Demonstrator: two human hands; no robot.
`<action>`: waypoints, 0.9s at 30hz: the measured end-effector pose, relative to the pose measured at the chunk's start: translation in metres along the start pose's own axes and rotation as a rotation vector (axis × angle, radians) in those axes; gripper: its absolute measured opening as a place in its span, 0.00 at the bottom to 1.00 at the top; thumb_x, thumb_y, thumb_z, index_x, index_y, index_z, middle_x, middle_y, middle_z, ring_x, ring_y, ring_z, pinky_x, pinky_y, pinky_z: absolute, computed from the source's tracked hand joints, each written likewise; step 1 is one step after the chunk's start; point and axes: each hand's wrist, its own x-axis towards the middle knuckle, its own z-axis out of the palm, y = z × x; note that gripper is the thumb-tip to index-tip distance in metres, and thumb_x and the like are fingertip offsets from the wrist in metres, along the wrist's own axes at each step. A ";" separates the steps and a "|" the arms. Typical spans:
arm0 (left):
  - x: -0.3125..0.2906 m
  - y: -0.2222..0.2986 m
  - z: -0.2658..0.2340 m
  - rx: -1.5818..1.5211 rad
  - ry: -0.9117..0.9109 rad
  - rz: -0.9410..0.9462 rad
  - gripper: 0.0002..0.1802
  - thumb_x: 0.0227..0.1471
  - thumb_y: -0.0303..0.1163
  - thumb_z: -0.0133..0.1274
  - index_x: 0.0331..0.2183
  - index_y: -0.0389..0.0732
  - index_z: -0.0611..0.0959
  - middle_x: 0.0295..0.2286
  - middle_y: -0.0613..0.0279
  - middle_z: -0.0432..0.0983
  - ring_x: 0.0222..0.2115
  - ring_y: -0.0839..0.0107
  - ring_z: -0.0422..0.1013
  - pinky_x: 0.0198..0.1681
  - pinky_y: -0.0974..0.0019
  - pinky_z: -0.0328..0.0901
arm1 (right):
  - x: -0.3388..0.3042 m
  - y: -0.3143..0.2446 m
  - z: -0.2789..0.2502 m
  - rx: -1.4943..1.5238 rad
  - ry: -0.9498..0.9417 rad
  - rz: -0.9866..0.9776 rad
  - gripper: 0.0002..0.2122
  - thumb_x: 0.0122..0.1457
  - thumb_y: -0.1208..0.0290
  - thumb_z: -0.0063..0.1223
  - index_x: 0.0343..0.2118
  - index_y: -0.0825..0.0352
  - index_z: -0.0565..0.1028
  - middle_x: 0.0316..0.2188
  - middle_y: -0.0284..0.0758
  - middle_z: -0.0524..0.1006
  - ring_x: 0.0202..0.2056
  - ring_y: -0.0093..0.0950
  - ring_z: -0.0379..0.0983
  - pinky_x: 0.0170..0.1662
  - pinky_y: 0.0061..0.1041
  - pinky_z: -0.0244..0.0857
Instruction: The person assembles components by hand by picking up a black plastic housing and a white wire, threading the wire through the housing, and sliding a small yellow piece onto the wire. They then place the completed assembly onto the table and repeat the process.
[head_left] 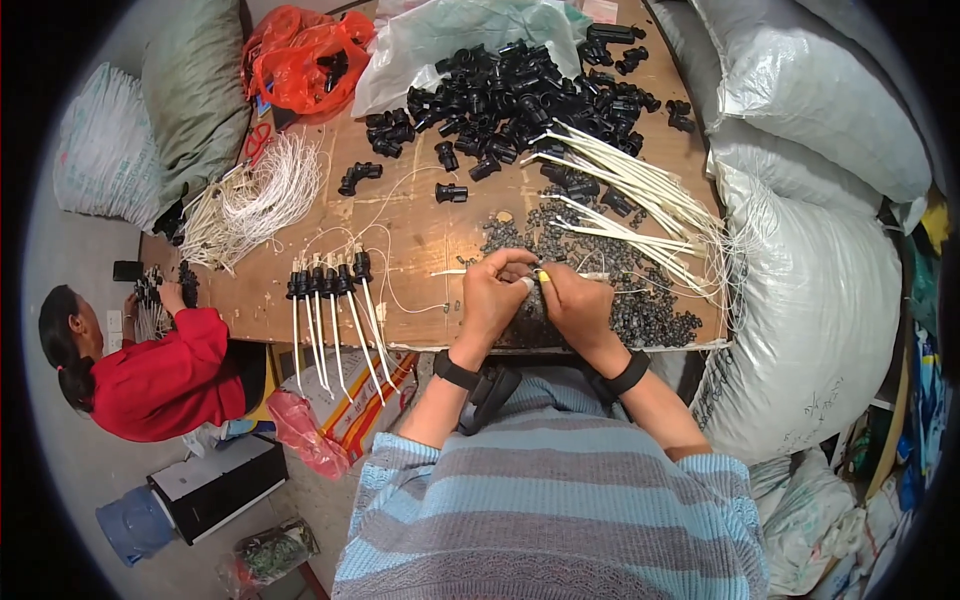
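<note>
My left hand [494, 302] and my right hand [578, 306] meet at the table's front edge, fingers pinched together. Something small and dark is between the fingertips, too hidden to name. A white sleeved wire [448, 272] shows on both sides of my hands; whether they grip it I cannot tell. Yellow wrapping covers a right fingertip, white wrapping a left one. Small dark grey pieces [650, 325] lie around and under my hands. To the right lies a bundle of white sleeved wires [640, 185]. At left, several black sockets [325, 280] stand in a row, their white tubes hanging over the edge.
A heap of black sockets [510, 100] covers the table's far side, beside a red plastic bag [305, 60]. Thin white wires [275, 190] are piled at left. Full white sacks [810, 310] crowd the right. A person in red [165, 375] works at far left.
</note>
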 end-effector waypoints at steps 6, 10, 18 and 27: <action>0.000 -0.011 -0.005 0.097 0.028 0.093 0.10 0.42 0.14 0.55 0.30 0.36 0.83 0.25 0.72 0.75 0.24 0.86 0.66 0.29 0.81 0.62 | -0.001 -0.007 -0.008 -0.049 -0.165 0.035 0.06 0.52 0.75 0.54 0.33 0.64 0.78 0.26 0.36 0.79 0.24 0.33 0.76 0.24 0.28 0.67; -0.001 -0.007 -0.002 0.074 0.057 0.126 0.09 0.42 0.14 0.54 0.28 0.36 0.83 0.25 0.73 0.74 0.24 0.86 0.64 0.28 0.81 0.60 | 0.000 -0.008 -0.009 0.011 -0.157 0.062 0.07 0.51 0.75 0.54 0.35 0.65 0.78 0.26 0.36 0.79 0.23 0.35 0.76 0.24 0.28 0.67; 0.002 0.004 -0.008 0.417 0.191 0.550 0.09 0.30 0.17 0.55 0.22 0.39 0.80 0.23 0.60 0.74 0.28 0.62 0.71 0.32 0.65 0.65 | 0.001 0.007 -0.016 0.892 -0.301 0.566 0.10 0.51 0.74 0.57 0.37 0.64 0.78 0.15 0.34 0.73 0.15 0.26 0.70 0.19 0.25 0.59; 0.002 0.021 -0.005 0.497 0.051 0.779 0.18 0.31 0.17 0.57 0.32 0.40 0.81 0.29 0.60 0.77 0.33 0.59 0.72 0.35 0.62 0.66 | 0.003 0.007 -0.032 0.621 -0.368 0.542 0.04 0.53 0.76 0.57 0.32 0.67 0.78 0.15 0.26 0.72 0.17 0.12 0.63 0.20 0.16 0.54</action>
